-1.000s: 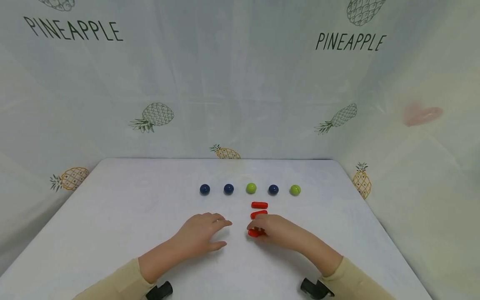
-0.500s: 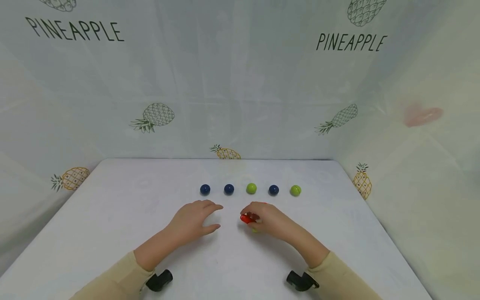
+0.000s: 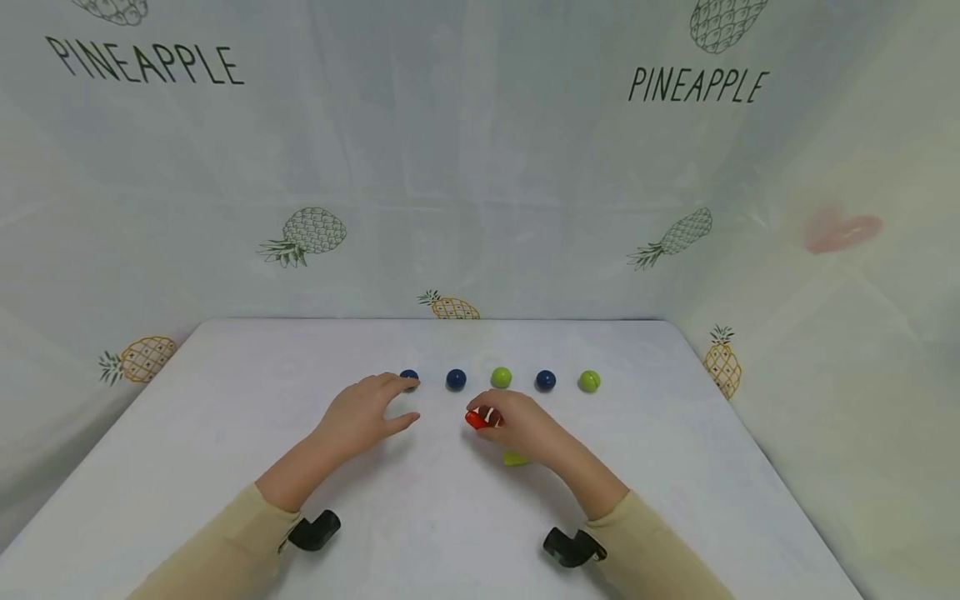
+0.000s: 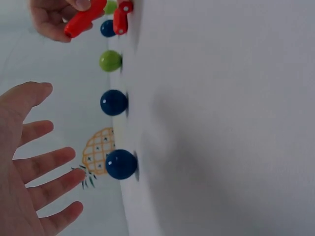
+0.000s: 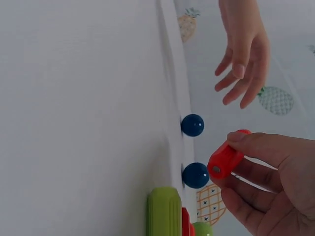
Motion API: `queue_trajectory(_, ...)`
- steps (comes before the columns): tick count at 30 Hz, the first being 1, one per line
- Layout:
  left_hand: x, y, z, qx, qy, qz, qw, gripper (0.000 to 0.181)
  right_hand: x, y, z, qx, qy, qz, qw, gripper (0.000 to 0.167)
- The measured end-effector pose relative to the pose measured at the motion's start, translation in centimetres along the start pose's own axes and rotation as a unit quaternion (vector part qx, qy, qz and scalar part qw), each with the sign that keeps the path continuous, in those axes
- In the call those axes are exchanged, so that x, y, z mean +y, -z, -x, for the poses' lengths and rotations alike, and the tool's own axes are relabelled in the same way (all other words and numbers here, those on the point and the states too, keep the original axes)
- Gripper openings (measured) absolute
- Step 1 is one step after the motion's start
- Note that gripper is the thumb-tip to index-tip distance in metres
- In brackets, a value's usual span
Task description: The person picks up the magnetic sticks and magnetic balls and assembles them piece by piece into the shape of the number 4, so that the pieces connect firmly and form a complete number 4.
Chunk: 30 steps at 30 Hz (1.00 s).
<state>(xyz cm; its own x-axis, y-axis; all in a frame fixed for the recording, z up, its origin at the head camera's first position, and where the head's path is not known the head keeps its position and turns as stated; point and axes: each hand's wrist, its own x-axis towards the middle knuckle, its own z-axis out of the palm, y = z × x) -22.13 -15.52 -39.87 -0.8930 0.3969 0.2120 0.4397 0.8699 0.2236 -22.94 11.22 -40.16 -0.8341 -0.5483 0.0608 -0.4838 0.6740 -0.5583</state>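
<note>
My right hand [image 3: 525,425] pinches a red block [image 3: 476,419] between thumb and fingers, raised off the table. In the right wrist view this red block [image 5: 226,160] is tilted, with a small metallic dot on its end. My left hand [image 3: 362,417] hovers with fingers spread and holds nothing, nearest the leftmost blue ball [image 3: 408,379], which its fingertips partly cover. A green block [image 3: 515,458] lies beneath my right wrist. More red pieces [image 4: 120,22] rest on the table in the left wrist view; my right hand hides them in the head view.
Along the back of the white table [image 3: 247,367] the row continues with a blue ball [image 3: 456,380], a green ball [image 3: 501,377], another blue ball [image 3: 545,381] and a green ball [image 3: 589,382]. Behind hangs a pineapple-print curtain [image 3: 480,167].
My right hand has lifted the red block and carried it left and farther from me, uncovering the green block. My left hand has also moved forward and left, still holding nothing.
</note>
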Motion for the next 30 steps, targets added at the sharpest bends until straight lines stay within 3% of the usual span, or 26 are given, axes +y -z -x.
queue_trajectory(11, -2.0, 0.1, -1.0, 0.002, 0.053, 0.060, 0.9968, 0.052, -1.2, -0.6, -2.3, 0.017, -0.016, -0.047, 0.9986, 0.033)
queue_trajectory(22, -2.9, -0.5, -1.8, -0.007, 0.087, 0.105, 0.9906, 0.056, -2.2, -1.7, -4.1, 0.036, -0.035, -0.086, 0.9950, 0.036)
queue_trajectory(30, -4.2, -1.3, -2.9, -0.016, 0.109, 0.183, 0.9770, 0.053, -2.3, -2.6, -5.1, 0.055, -0.067, -0.135, 0.9870, 0.034)
